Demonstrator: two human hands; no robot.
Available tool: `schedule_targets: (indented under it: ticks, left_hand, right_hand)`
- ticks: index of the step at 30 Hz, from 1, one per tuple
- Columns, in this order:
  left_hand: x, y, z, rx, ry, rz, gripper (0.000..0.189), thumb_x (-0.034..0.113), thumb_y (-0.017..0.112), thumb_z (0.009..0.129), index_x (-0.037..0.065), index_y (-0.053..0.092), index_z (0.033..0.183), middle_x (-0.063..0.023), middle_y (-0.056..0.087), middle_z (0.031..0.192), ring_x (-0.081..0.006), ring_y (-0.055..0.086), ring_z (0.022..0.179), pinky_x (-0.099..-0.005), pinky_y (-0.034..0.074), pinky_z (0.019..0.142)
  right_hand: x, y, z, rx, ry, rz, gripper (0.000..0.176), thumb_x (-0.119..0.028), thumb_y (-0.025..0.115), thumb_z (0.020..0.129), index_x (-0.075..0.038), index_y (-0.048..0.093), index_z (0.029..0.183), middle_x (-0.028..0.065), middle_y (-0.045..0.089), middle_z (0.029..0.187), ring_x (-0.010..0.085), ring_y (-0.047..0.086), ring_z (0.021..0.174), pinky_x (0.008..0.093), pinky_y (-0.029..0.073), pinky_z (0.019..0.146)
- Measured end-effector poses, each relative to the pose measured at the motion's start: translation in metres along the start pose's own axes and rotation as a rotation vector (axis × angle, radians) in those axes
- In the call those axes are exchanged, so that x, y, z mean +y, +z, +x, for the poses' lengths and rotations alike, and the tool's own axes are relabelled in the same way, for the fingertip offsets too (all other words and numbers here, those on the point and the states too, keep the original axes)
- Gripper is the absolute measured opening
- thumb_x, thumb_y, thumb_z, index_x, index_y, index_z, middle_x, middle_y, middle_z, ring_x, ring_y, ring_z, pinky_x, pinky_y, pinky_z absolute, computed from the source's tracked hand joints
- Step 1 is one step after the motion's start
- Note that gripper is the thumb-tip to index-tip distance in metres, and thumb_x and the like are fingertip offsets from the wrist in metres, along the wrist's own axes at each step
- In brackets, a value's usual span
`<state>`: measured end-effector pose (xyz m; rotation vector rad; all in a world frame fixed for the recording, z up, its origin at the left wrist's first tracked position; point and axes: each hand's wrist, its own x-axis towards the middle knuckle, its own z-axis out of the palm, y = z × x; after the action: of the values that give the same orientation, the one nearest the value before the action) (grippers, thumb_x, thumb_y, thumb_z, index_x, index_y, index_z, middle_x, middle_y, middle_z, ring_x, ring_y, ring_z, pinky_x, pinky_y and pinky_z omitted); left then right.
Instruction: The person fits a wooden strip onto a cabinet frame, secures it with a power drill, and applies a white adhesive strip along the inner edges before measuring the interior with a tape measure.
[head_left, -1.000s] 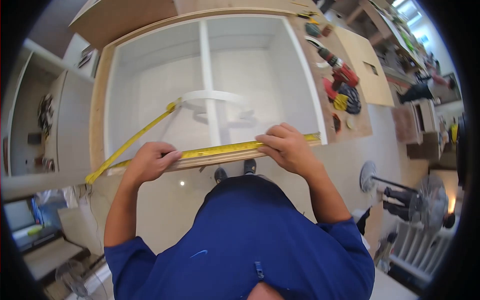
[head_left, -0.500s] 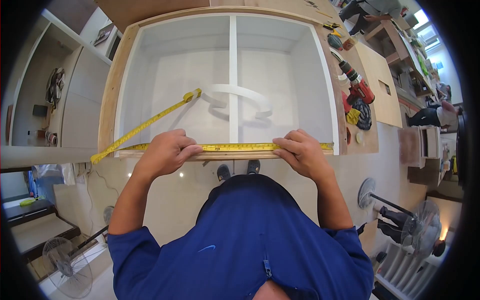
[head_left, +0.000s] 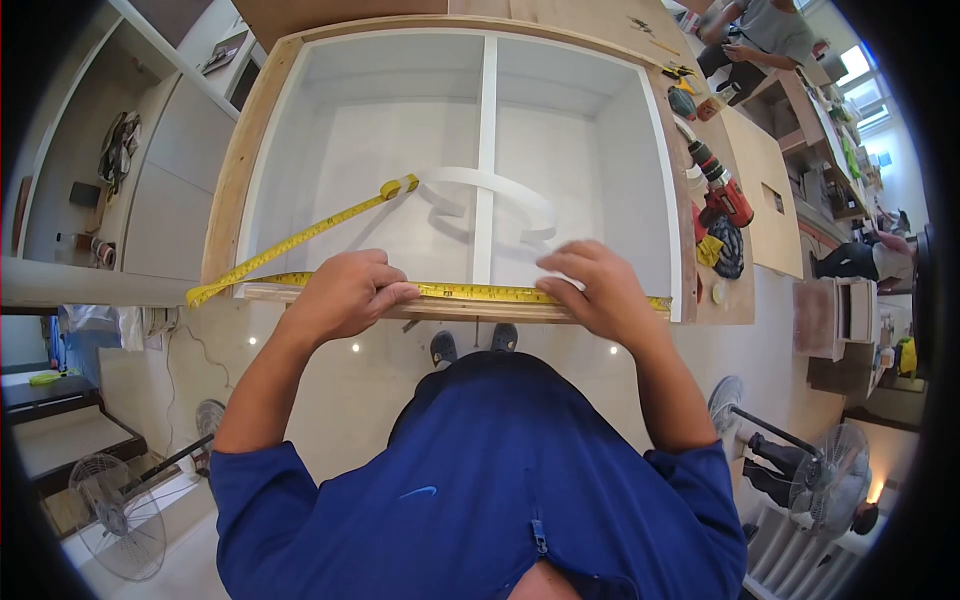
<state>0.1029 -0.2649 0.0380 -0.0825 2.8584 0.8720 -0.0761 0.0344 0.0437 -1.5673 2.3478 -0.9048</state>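
Note:
A white cabinet box (head_left: 262,150) with plywood edges lies open in front of me, split by a white divider (head_left: 486,120). A yellow tape measure (head_left: 470,292) runs along its near edge and folds back at the left corner toward its tip (head_left: 400,187) inside the box. My left hand (head_left: 345,292) presses the tape onto the edge near the left. My right hand (head_left: 592,287) hovers over the tape toward the right, fingers spread and slightly lifted. A curl of white edge banding (head_left: 500,190) lies inside the cabinet.
A red drill (head_left: 722,195), yellow-black gloves (head_left: 722,245) and small tools lie on the plywood strip at the right. Another person (head_left: 765,30) works at a bench far right. Fans (head_left: 120,515) stand on the floor below. Shelving (head_left: 120,170) is at the left.
My right hand has lifted its fingers off the tape and shifted slightly left. The view has shifted, so the cabinet sits further right in frame. My left hand keeps pressing the tape.

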Motion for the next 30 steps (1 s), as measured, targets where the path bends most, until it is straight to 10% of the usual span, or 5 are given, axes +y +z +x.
schedule_targets:
  ticks: [10,30]
  left_hand:
    - [-0.004,0.008,-0.003,0.087,0.064,0.042,0.030,0.038,0.071,0.094,0.009,0.078,0.090,-0.0112,0.057,0.076,-0.0311,0.058,0.073,-0.0433,0.046,0.066]
    - [-0.001,0.014,-0.004,0.136,0.120,0.200,0.040,0.047,0.076,0.087,0.007,0.072,0.087,-0.0096,0.063,0.080,-0.0323,0.063,0.076,-0.0446,0.050,0.070]
  right_hand:
    - [0.033,0.029,0.088,-0.177,-0.293,-0.015,0.042,-0.033,0.087,0.074,-0.015,0.079,0.111,0.0037,0.067,0.092,0.0236,0.066,0.079,0.0366,0.055,0.070]
    - [0.036,0.038,0.077,-0.162,-0.279,0.036,0.042,-0.043,0.081,0.080,-0.018,0.080,0.114,0.0027,0.067,0.084,0.0235,0.066,0.078,0.0383,0.053,0.067]
